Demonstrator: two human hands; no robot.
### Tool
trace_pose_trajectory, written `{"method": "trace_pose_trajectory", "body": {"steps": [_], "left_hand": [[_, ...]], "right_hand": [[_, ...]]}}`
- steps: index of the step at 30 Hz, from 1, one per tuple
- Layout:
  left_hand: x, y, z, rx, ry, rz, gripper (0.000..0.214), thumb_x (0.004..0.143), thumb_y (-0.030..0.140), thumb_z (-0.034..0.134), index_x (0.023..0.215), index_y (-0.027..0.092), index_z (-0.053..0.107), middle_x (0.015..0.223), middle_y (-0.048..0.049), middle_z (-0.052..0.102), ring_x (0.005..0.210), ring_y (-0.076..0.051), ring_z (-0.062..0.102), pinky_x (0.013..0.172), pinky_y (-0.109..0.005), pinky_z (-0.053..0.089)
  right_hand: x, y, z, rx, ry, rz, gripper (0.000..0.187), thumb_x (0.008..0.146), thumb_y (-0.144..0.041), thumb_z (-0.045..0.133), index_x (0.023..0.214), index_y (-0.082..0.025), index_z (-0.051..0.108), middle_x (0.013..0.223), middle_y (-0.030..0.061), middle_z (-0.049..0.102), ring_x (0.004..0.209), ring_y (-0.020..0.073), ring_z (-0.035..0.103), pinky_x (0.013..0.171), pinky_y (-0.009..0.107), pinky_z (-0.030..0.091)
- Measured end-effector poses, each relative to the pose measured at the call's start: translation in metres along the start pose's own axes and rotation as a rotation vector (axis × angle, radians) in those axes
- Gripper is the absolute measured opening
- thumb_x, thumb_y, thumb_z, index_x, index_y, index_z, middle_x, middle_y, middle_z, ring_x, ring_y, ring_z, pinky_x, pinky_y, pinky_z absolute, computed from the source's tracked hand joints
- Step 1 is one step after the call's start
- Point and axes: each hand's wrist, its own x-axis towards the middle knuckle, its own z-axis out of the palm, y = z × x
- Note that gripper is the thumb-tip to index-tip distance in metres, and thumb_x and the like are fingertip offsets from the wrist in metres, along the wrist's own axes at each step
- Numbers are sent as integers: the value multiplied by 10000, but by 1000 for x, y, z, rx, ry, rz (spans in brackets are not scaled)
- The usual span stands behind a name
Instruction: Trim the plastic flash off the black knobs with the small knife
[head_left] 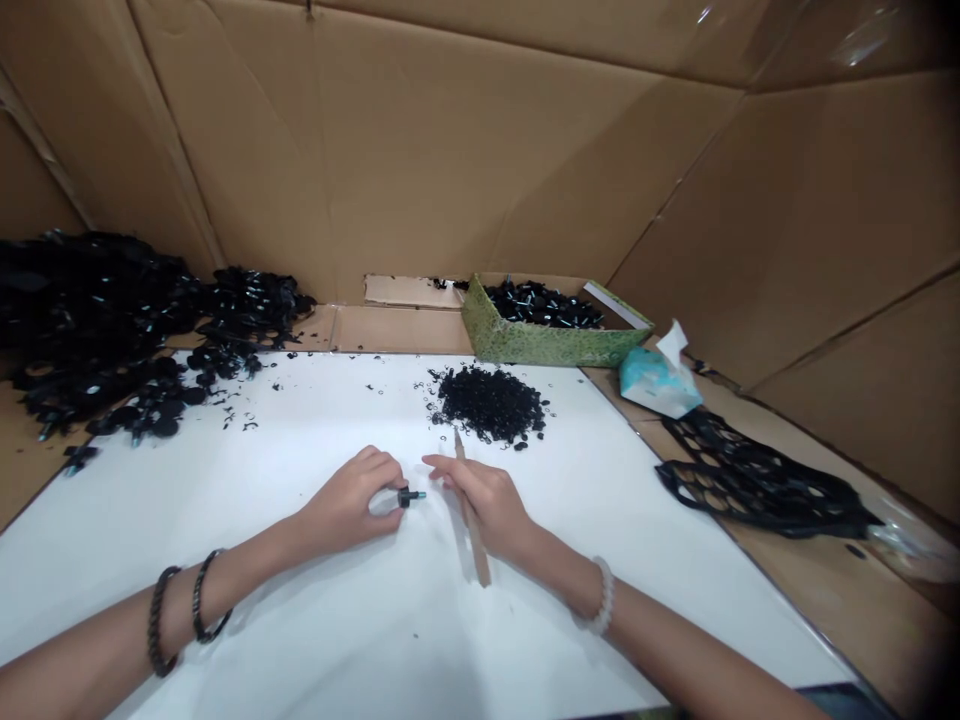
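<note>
Between thumb and fingertips, my left hand (351, 505) pinches a small black knob with a threaded metal stud (409, 497), its stud pointing right. My right hand (491, 505) is closed around a thin tan stick (477, 556); the stick slants, its narrow tip reaching up past the fingers and its wide end low. A short gap separates the right fingers from the stud. Beyond both hands, a heap of small black rings (491, 404) lies on the white board (315, 640). What the right fingertips hold besides the stick, if anything, is too small to make out.
Far left, a large pile of black studded knobs (90, 300) spills onto the board. A green patterned box (555, 346) at the back holds more. On the right are a tissue pack (660, 384) and black perforated sheeting (765, 475). Cardboard walls (480, 150) enclose the table.
</note>
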Motion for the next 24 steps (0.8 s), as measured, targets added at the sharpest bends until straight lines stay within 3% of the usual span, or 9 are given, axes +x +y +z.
{"method": "trace_pose_trajectory", "body": {"steps": [6, 13, 17, 24], "left_hand": [[-1, -1, 2, 27, -1, 30, 110, 727, 151, 546, 800, 199, 479, 804, -8, 548, 818, -183, 450, 716, -291, 398], [-2, 0, 0, 134, 3, 77, 107, 741, 176, 551, 835, 194, 501, 825, -24, 556, 811, -190, 460, 720, -302, 394], [-2, 1, -2, 137, -25, 95, 135, 778, 303, 583, 824, 195, 516, 856, -32, 573, 813, -195, 475, 718, -312, 395], [-3, 6, -6, -9, -35, 152, 76, 836, 268, 539, 819, 195, 527, 886, -53, 616, 830, -183, 523, 745, -315, 419]], "right_hand": [[6, -4, 7, -111, -55, -108, 200, 903, -334, 473, 992, -190, 581, 954, 56, 670, 825, 178, 580, 688, 276, 461], [8, -5, 9, -88, -68, -135, 150, 902, -288, 468, 905, -189, 580, 901, 54, 665, 827, 176, 570, 692, 281, 460], [8, -9, 7, -21, -87, -92, 137, 900, -247, 450, 896, -194, 577, 862, 55, 649, 830, 174, 560, 690, 278, 461], [9, -12, 2, 215, -128, 50, 141, 882, -246, 471, 840, -195, 595, 815, 52, 629, 808, 184, 532, 698, 308, 447]]}}
